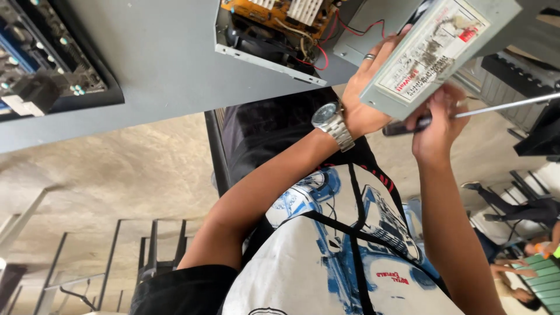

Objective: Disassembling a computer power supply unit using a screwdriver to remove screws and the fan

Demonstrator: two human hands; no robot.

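Nearest us, our right hand [434, 125] closes its fingers around a screwdriver [466, 114], its thin shaft pointing away from the grey metal box [431, 49]. Our left hand [367, 93], watch on the wrist, clasps that box from below; its pale label is scuffed and stained. Beyond the box sits an open casing [274, 35] with an orange circuit board on the grey table [163, 64].

An open power supply [274, 35] lay on the table [163, 64], between a motherboard [46, 58] and the held metal box [437, 49].
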